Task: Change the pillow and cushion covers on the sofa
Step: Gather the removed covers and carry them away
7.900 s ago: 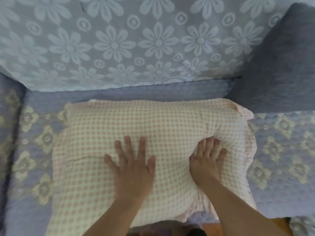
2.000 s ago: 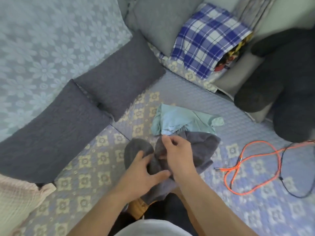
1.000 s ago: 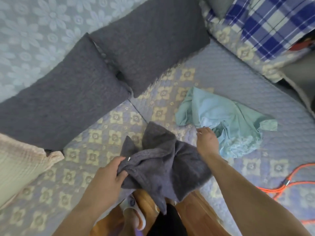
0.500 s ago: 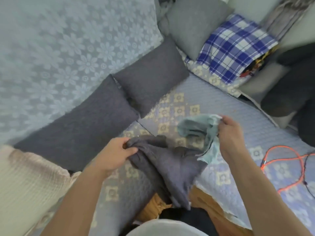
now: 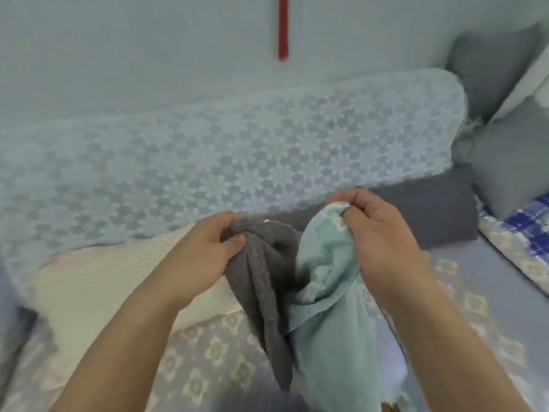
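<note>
The person stood at the front edge of the sofa [image 5: 463, 281] with a loose cover in each hand, both held up above the seat. The left hand [image 5: 199, 257] had its fingers and thumb curled round a bunched top edge of the grey cover [image 5: 264, 281], which hung down in folds toward the seat's front edge. The right hand [image 5: 383, 242] pinched the gathered top of the pale green cover [image 5: 329, 316], whose long tail dropped beside the grey one, the two cloths touching where they hung.

Toward the left end of the seat, against the lace-draped backrest [image 5: 237, 162], lay the cream checked pillow [image 5: 89, 289], plump and, to my eye, already dressed. A dark grey cushion [image 5: 430, 209] leaned on the backrest behind the right hand, and paler grey cushions [image 5: 511, 162] were stacked in the right corner near a blue plaid cloth [image 5: 531, 221].

I judged the job somewhere in the middle: one pillow looked finished, while both covers in hand were empty and on nothing yet. Whether these were fresh covers or ones just stripped off, I could not tell. The cushions along the back seemed left to deal with.
</note>
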Demonstrator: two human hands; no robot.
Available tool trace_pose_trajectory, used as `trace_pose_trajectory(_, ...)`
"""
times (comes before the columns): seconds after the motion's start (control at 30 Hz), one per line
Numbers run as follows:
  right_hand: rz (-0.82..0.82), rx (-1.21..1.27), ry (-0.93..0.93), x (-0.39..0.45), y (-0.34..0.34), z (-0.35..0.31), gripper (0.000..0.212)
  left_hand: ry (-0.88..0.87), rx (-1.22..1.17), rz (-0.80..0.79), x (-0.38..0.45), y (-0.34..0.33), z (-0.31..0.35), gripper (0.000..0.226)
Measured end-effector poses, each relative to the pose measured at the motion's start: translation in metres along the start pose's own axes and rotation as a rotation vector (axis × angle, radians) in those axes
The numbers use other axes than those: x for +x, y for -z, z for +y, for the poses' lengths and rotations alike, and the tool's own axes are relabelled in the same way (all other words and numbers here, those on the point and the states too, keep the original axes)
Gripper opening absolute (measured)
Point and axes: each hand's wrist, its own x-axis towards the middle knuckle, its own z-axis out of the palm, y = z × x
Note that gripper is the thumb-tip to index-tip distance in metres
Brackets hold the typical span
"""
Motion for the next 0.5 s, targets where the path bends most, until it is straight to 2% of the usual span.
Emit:
trace_pose_trajectory(0.1,-0.291,0.022,-0.047,0.007,-0.08,0.005,0.022,0.014,-0.003,0.229,-0.043,0.044,-0.031,0.027)
trace_pose_trajectory(0.17,-0.423,0.067,-0.067,-0.004,-0.132,0.006,0.019,0.054,-0.008,0.36,-0.079,0.072,-0.053,0.022)
trace_pose_trajectory(0.37,-0.596,0.082,-0.041,-0.067,-0.257,-0.017,0.021,0.08,-0.103,0.724,-0.179,0.175,-0.085,0.013)
trace_pose_trajectory(0.5,-0.646,-0.02,0.125,-0.103,-0.354,-0.033,0.016,0.054,-0.095,0.803,-0.231,0.252,-0.136,0.012)
